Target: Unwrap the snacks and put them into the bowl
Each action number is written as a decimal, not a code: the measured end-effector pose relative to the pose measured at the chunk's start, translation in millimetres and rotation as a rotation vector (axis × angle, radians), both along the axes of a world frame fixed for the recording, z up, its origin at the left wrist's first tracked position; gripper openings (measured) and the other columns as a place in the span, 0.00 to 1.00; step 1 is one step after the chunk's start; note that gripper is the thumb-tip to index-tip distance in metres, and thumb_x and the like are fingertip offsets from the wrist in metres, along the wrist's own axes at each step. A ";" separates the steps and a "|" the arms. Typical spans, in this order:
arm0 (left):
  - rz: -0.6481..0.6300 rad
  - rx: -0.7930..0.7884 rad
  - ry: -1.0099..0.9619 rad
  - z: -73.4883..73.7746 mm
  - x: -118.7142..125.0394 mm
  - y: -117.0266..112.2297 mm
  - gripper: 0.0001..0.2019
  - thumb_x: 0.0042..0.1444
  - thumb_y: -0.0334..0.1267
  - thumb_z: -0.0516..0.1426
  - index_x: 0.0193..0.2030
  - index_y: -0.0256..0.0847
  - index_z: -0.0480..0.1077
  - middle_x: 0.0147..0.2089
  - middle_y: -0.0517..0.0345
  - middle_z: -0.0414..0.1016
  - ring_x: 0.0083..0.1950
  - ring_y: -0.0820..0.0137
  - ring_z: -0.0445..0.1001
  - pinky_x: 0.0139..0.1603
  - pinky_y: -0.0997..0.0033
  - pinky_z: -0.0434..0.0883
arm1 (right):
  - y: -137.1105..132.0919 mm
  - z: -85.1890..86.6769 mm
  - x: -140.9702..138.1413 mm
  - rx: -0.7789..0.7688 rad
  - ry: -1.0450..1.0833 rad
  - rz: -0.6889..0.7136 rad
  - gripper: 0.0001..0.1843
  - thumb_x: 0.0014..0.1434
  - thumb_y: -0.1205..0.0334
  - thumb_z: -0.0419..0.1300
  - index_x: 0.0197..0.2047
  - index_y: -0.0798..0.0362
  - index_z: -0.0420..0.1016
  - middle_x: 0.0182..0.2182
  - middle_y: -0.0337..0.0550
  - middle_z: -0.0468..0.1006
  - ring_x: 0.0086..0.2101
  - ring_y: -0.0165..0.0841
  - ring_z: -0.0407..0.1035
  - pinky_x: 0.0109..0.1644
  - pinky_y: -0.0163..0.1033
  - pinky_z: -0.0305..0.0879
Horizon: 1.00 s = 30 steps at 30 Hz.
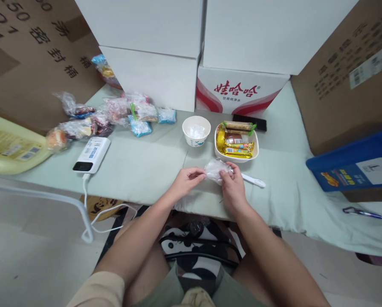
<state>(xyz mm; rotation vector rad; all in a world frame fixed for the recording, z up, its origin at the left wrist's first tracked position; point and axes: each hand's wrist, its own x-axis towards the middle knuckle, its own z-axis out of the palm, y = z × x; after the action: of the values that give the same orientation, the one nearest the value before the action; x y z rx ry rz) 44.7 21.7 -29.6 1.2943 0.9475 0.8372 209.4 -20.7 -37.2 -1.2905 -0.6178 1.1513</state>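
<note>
A crumpled clear plastic bag [215, 169] is held just above the bed-like cloth surface, near its front edge. My right hand [234, 183] grips its right side between thumb and fingers. With fingertips pinched together, my left hand [188, 179] is at the bag's left edge. A white plastic handle [255, 181] sticks out to the right of my right hand; its other end is hidden. Just beyond the bag stands a white paper bowl [195, 140] with clear plastic in it. To its right, a white rectangular bowl [255, 150] holds several wrapped snacks [238, 150].
Wrapped snacks [114, 111] lie in a heap at the left, beside a white power bank [92, 154] with a cable. A dark phone [258, 123] lies behind the snack bowl. White cartons [242, 91] form the back; a blue container [354, 160] and pen [363, 213] are right.
</note>
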 end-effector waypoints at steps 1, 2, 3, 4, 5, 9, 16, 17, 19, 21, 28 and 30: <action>0.028 -0.044 -0.056 0.0 1.2 -0.3 0.21 0.44 0.49 0.68 0.38 0.38 0.70 0.36 0.56 0.79 0.37 0.71 0.76 0.42 0.71 0.72 | -1.2 -0.7 0.1 -0.013 -0.005 0.023 0.28 0.49 0.50 0.66 0.51 0.46 0.63 0.25 0.29 0.68 0.26 0.29 0.64 0.31 0.34 0.60; 0.054 -0.087 -0.103 0.0 2.2 -0.6 0.23 0.42 0.48 0.69 0.39 0.40 0.67 0.36 0.59 0.78 0.36 0.72 0.76 0.41 0.72 0.72 | -2.5 -1.4 0.7 -0.026 -0.011 0.051 0.29 0.49 0.50 0.66 0.52 0.46 0.63 0.26 0.29 0.68 0.25 0.29 0.64 0.31 0.34 0.60; 0.074 -0.124 -0.134 0.0 2.9 -0.6 0.25 0.41 0.47 0.70 0.41 0.41 0.64 0.34 0.61 0.77 0.34 0.74 0.75 0.40 0.73 0.72 | -3.6 -2.2 1.7 -0.035 -0.019 0.078 0.30 0.49 0.51 0.66 0.53 0.45 0.62 0.27 0.30 0.69 0.26 0.29 0.64 0.31 0.34 0.61; 0.084 -0.151 -0.147 0.1 3.0 -0.4 0.26 0.41 0.46 0.70 0.42 0.42 0.62 0.32 0.64 0.76 0.32 0.75 0.74 0.38 0.73 0.71 | -4.5 -2.8 3.3 -0.033 -0.027 0.102 0.30 0.49 0.51 0.65 0.54 0.45 0.62 0.30 0.32 0.71 0.27 0.30 0.66 0.32 0.34 0.62; 0.084 -0.167 -0.145 0.0 2.8 0.1 0.26 0.42 0.45 0.69 0.42 0.43 0.60 0.31 0.65 0.74 0.29 0.76 0.73 0.36 0.74 0.70 | -5.0 -3.2 5.0 -0.018 -0.036 0.121 0.31 0.49 0.52 0.65 0.55 0.45 0.61 0.35 0.36 0.74 0.31 0.31 0.69 0.33 0.35 0.64; 0.013 -0.140 -0.047 -0.8 -1.1 2.4 0.23 0.45 0.43 0.66 0.44 0.42 0.61 0.29 0.67 0.72 0.25 0.78 0.68 0.29 0.77 0.64 | -3.2 -2.8 8.5 0.066 -0.107 0.261 0.38 0.46 0.53 0.66 0.59 0.44 0.58 0.52 0.48 0.73 0.42 0.36 0.73 0.41 0.40 0.70; -0.084 -0.241 -0.065 4.0 -4.4 -0.5 0.41 0.41 0.39 0.70 0.60 0.43 0.55 0.37 0.63 0.76 0.33 0.75 0.75 0.37 0.73 0.69 | 2.8 0.2 3.7 0.047 -0.237 0.277 0.31 0.47 0.55 0.66 0.54 0.47 0.62 0.36 0.37 0.72 0.31 0.30 0.70 0.33 0.37 0.68; -0.114 -0.269 -0.084 5.0 -4.7 -0.8 0.42 0.40 0.39 0.70 0.61 0.42 0.54 0.38 0.62 0.76 0.34 0.74 0.76 0.38 0.73 0.70 | 3.2 0.9 4.5 0.056 -0.219 0.253 0.34 0.45 0.56 0.68 0.54 0.46 0.62 0.40 0.38 0.73 0.33 0.31 0.71 0.36 0.38 0.70; -0.148 -0.274 -0.122 6.1 -5.5 -0.3 0.40 0.41 0.38 0.70 0.59 0.41 0.57 0.38 0.60 0.77 0.36 0.73 0.77 0.40 0.72 0.71 | 2.9 2.5 6.3 0.036 -0.161 0.275 0.36 0.42 0.56 0.71 0.54 0.46 0.64 0.42 0.40 0.74 0.36 0.33 0.72 0.39 0.40 0.71; -0.165 -0.241 -0.145 5.7 -6.4 1.5 0.36 0.41 0.38 0.70 0.57 0.39 0.61 0.37 0.60 0.77 0.35 0.74 0.76 0.39 0.73 0.71 | 0.4 4.2 7.5 -0.007 -0.142 0.353 0.29 0.43 0.53 0.71 0.48 0.49 0.69 0.38 0.40 0.76 0.35 0.35 0.72 0.39 0.40 0.71; -0.024 -0.082 0.031 0.9 -13.2 11.2 0.21 0.54 0.43 0.63 0.52 0.38 0.67 0.30 0.63 0.75 0.29 0.74 0.74 0.33 0.73 0.70 | -7.0 27.8 6.3 0.127 -0.491 0.208 0.12 0.52 0.51 0.64 0.32 0.49 0.69 0.26 0.35 0.72 0.28 0.32 0.64 0.34 0.38 0.63; -0.001 -0.046 0.067 1.9 -18.3 13.0 0.16 0.58 0.43 0.59 0.49 0.37 0.69 0.30 0.61 0.75 0.29 0.73 0.74 0.33 0.72 0.71 | 9.1 46.8 4.3 0.195 -0.703 0.160 0.11 0.52 0.53 0.63 0.28 0.49 0.67 0.24 0.35 0.69 0.27 0.33 0.62 0.33 0.38 0.61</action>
<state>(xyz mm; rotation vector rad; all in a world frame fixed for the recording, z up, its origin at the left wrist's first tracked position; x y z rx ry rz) 26.4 34.7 -27.6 1.2899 1.0136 0.7706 213.7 -11.6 9.6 -1.4884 -1.3333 0.7145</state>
